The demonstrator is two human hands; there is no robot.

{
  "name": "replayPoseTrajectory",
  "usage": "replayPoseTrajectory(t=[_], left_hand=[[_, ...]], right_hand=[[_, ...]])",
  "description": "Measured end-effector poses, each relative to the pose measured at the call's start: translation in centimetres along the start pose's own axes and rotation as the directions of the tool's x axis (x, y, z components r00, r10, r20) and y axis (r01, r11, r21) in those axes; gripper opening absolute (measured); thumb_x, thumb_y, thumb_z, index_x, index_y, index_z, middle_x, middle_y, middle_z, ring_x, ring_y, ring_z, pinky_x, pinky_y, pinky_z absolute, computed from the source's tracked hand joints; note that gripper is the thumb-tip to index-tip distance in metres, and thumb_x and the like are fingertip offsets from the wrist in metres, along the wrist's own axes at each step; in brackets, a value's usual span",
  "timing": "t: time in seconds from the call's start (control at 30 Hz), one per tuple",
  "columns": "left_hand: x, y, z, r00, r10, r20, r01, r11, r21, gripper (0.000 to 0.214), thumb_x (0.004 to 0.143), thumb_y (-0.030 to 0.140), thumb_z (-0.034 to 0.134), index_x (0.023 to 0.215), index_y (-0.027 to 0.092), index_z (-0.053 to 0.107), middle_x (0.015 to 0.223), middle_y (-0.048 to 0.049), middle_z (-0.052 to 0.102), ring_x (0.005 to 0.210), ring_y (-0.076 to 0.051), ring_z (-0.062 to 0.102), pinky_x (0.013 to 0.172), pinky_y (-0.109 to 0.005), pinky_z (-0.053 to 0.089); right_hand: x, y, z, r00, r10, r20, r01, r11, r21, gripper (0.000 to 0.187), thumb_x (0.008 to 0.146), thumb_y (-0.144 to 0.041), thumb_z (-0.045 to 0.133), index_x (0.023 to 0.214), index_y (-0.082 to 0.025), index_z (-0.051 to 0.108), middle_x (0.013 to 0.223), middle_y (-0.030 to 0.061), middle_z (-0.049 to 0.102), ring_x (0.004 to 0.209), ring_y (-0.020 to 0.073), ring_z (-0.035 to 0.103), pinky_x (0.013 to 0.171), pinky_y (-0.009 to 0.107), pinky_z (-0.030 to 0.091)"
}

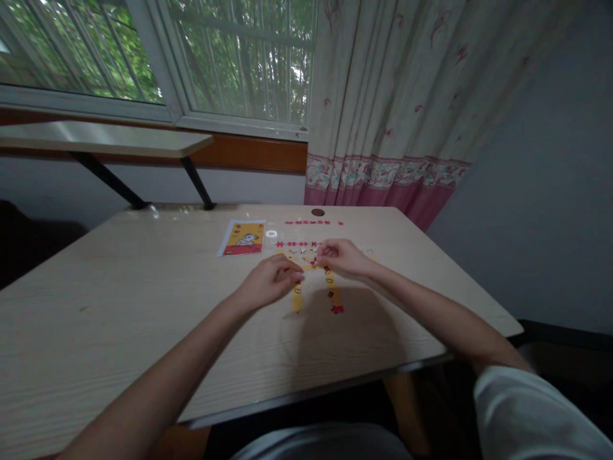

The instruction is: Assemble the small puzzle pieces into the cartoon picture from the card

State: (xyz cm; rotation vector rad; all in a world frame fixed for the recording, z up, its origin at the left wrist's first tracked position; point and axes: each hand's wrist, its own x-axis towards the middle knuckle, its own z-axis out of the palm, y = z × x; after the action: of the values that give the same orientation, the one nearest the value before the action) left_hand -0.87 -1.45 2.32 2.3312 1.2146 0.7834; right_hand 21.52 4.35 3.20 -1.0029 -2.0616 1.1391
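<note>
My left hand (272, 279) is closed, thumb and index finger nearly meeting above a strip of yellow jigsaw pieces (297, 301). Whatever is between those fingertips is too small to make out. Across from it, my right hand (342, 255) is bent into a pinch just over the middle of the pieces. A small red piece (313, 262) shows at its fingertips; I cannot tell whether it is held or lies on the table. A second column of yellow and red pieces (337, 309) runs below my right hand. White-patterned pieces (302, 252) lie beyond the hands, partly covered.
Two rows of red pieces (306, 223) lie farther back on the wooden table (182, 306). A yellow and red picture sheet (244, 237) with a cartoon animal is at their left, beside a white ring (271, 234). A raised shelf (105, 139) stands back left; a curtain (383, 128) hangs behind.
</note>
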Motion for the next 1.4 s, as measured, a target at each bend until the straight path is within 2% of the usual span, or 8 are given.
replayPoseTrajectory(t=[0.13, 0.27, 0.43, 0.6, 0.8, 1.03, 1.23, 1.4], left_hand=[[0.0, 1.2, 1.2, 0.999, 0.04, -0.031, -0.044, 0.991, -0.128, 0.022, 0.084, 0.032, 0.054, 0.083, 0.017, 0.069, 0.076, -0.0045, 0.061, 0.073, -0.015, 0.056, 0.069, -0.029, 0.044], [-0.2, 1.9, 1.8, 0.998, 0.05, -0.041, -0.057, 0.978, -0.203, 0.021, 0.082, 0.029, 0.053, 0.075, 0.016, 0.068, 0.072, -0.0038, 0.06, 0.069, -0.015, 0.054, 0.065, -0.028, 0.042], [-0.1, 1.8, 1.7, 0.999, 0.009, -0.053, -0.022, 0.967, -0.254, 0.018, 0.079, 0.023, 0.05, 0.071, 0.016, 0.065, 0.073, -0.0036, 0.06, 0.069, -0.014, 0.054, 0.062, -0.026, 0.041], [0.0, 1.5, 1.6, 1.0, 0.014, -0.028, -0.021, 0.963, -0.267, 0.017, 0.078, 0.022, 0.05, 0.071, 0.015, 0.064, 0.073, -0.0033, 0.059, 0.069, -0.014, 0.053, 0.063, -0.025, 0.041], [0.4, 1.9, 0.5, 1.0, -0.005, 0.003, 0.006, 0.962, -0.271, 0.022, 0.081, 0.028, 0.05, 0.075, 0.015, 0.067, 0.074, -0.0048, 0.06, 0.07, -0.015, 0.055, 0.063, -0.027, 0.042], [-1.0, 1.0, -2.1, 0.999, 0.016, 0.05, -0.013, 0.997, -0.073, 0.025, 0.086, 0.033, 0.048, 0.09, 0.018, 0.068, 0.082, -0.0052, 0.064, 0.075, -0.016, 0.057, 0.067, -0.028, 0.044], [-4.0, -1.3, -1.0, 0.99, 0.109, 0.091, -0.116, 0.991, 0.069, 0.023, 0.089, 0.029, 0.045, 0.095, 0.018, 0.064, 0.089, -0.0059, 0.062, 0.086, -0.018, 0.056, 0.077, -0.031, 0.046], [-4.6, -2.0, -0.6, 0.987, 0.119, 0.103, -0.135, 0.977, 0.165, 0.024, 0.091, 0.028, 0.043, 0.1, 0.019, 0.063, 0.092, -0.0063, 0.061, 0.09, -0.019, 0.054, 0.079, -0.031, 0.045]], right_hand=[[-3.7, -0.2, 2.7, 0.996, 0.085, 0.025, -0.089, 0.964, 0.249, 0.025, 0.066, -0.035, 0.071, 0.073, -0.015, 0.058, 0.065, -0.0022, 0.058, 0.058, 0.0078, 0.053, 0.058, 0.021, 0.042], [-4.9, 0.2, 3.5, 0.992, 0.115, -0.056, -0.092, 0.946, 0.311, 0.031, 0.063, -0.041, 0.074, 0.074, -0.016, 0.059, 0.067, -0.0016, 0.06, 0.058, 0.0079, 0.054, 0.057, 0.021, 0.043], [-5.2, 0.2, 3.2, 0.969, -0.146, -0.2, 0.136, 0.989, -0.062, 0.023, 0.076, -0.041, 0.066, 0.077, -0.018, 0.066, 0.069, 0.001, 0.063, 0.062, 0.01, 0.055, 0.06, 0.023, 0.044], [-5.4, 0.3, 2.8, 0.828, -0.539, -0.158, 0.433, 0.792, -0.431, 0.022, 0.086, -0.037, 0.056, 0.081, -0.019, 0.067, 0.071, 0.0029, 0.066, 0.069, 0.012, 0.058, 0.068, 0.025, 0.044], [-5.4, 0.3, 2.6, 0.736, -0.671, -0.09, 0.474, 0.606, -0.639, 0.017, 0.087, -0.031, 0.056, 0.08, -0.019, 0.065, 0.072, 0.0025, 0.066, 0.068, 0.0131, 0.056, 0.068, 0.027, 0.041], [-5.8, 0.4, 3.1, 0.798, -0.6, -0.054, 0.435, 0.636, -0.638, 0.018, 0.087, -0.027, 0.052, 0.075, -0.019, 0.063, 0.072, 0.002, 0.066, 0.071, 0.0134, 0.056, 0.069, 0.027, 0.038], [-6.1, 0.3, 3.3, 0.923, -0.382, 0.052, 0.329, 0.713, -0.619, 0.018, 0.086, -0.026, 0.051, 0.074, -0.018, 0.063, 0.073, 0.003, 0.065, 0.073, 0.0146, 0.056, 0.073, 0.028, 0.039], [-6.9, -0.2, 2.5, 0.926, -0.304, 0.223, 0.377, 0.754, -0.538, 0.019, 0.084, -0.035, 0.058, 0.091, -0.019, 0.066, 0.087, 0.0038, 0.064, 0.084, 0.0152, 0.056, 0.083, 0.03, 0.039]])
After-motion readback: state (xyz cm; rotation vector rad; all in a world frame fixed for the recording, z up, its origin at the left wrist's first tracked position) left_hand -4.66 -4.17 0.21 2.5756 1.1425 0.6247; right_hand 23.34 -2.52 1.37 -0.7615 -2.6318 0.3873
